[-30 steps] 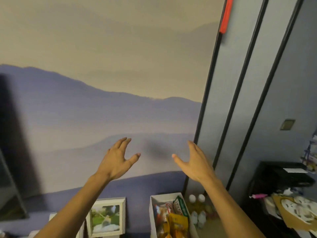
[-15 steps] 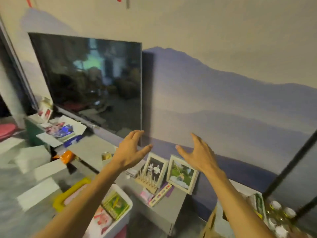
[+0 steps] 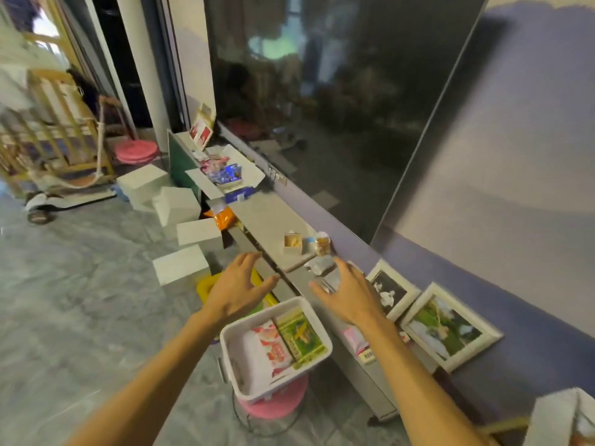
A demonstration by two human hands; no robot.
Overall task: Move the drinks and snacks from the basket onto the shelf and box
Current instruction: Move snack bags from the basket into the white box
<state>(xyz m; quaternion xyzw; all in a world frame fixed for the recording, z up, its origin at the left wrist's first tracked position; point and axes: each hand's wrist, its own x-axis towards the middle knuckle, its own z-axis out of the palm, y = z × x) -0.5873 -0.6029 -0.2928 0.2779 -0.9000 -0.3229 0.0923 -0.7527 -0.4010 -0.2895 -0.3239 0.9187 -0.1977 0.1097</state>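
A white box (image 3: 561, 416) at the lower right corner is cut off by the frame's edge, its contents unreadable. The right hand (image 3: 349, 296) hides part of the clutter on the shelf (image 3: 273, 220), while print on the packets in the basket (image 3: 240, 381) is too blurred to read.

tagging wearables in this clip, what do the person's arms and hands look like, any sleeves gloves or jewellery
Both forearms are bare as far as the picture shows, with no sleeve in view. The left hand and right hand wear no gloves, and no watch, bracelet or ring is visible. The fingers look unmarked.
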